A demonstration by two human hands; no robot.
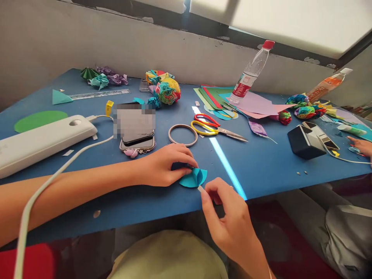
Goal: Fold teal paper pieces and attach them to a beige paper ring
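My left hand point(177, 164) pinches the upper edge of a folded turquoise paper piece point(193, 178) near the front edge of the table. The piece has a raised fold in its middle. Thumb and forefinger of my right hand point(225, 213) close on a small white strip point(201, 189), which reaches the lower edge of the turquoise paper; whether they touch I cannot tell. Just beyond my left hand lies a roll of tape point(183, 135). Scissors point(217, 128) with one red and one yellow handle rest to its right.
A white power strip point(43, 141) stands at the left; its cable point(58, 174) crosses over my left forearm. Stacked phones point(136, 135) lie behind my left hand. Paper balls point(167, 89), coloured sheets point(252, 104) and a bottle point(250, 77) stand farther back. Another person's hand point(360, 146) is at far right.
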